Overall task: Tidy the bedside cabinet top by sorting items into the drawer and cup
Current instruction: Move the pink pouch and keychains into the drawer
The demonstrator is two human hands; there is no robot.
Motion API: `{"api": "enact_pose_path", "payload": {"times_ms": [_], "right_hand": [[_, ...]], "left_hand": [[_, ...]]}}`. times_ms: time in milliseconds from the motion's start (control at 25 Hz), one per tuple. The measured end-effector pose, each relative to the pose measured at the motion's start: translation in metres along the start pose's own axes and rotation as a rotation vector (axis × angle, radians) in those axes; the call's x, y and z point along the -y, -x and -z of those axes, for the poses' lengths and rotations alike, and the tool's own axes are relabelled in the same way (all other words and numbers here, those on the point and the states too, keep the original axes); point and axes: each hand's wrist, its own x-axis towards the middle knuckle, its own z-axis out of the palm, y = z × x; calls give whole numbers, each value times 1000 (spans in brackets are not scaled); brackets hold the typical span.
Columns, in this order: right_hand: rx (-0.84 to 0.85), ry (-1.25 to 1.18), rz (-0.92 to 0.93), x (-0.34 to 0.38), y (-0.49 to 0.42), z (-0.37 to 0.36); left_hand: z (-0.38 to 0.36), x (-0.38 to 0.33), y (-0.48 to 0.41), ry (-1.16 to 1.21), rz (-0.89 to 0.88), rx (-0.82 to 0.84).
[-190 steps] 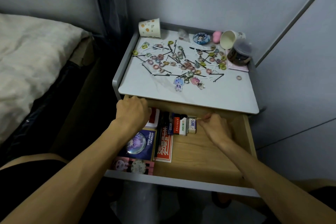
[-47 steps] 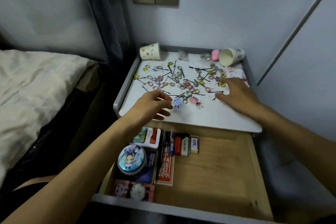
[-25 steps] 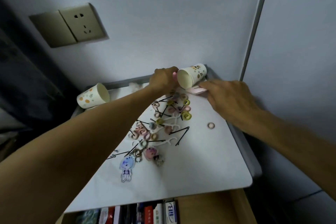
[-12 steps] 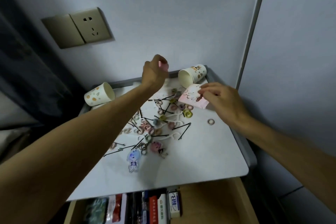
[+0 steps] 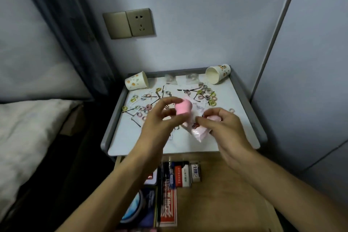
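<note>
Left grip (image 5: 158,124) pinches sponge (image 5: 183,107); right grip (image 5: 224,128) pinches packet (image 5: 199,132). Ties (image 5: 207,96), pins (image 5: 190,90) unsorted on bench (image 5: 231,137); cups (image 5: 218,76) tipped. Sorting barely begun.

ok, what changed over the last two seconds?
Left hand took the pink sponge from beside the right cup and brought it forward, pinched. Right hand lifted the pink packet off the right rear of the top and holds it up. Left cup and right cup still lie on their sides, ties and pins stay scattered, drawer stays open.

Now nearer the drawer (image 5: 216,203): sponge (image 5: 183,107) and packet (image 5: 200,133) (both pink)
</note>
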Motion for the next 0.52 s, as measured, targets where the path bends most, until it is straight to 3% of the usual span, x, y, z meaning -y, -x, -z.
{"api": "enact_pose_path", "payload": {"times_ms": [160, 360, 520], "right_hand": [[208, -65, -130, -12, 26, -25], [345, 205, -116, -9, 12, -25], [456, 266, -151, -9, -1, -21]], "left_hand": [[24, 14, 23, 58, 3, -15], [41, 26, 18, -170, -95, 98], [39, 30, 5, -242, -136, 204]]}}
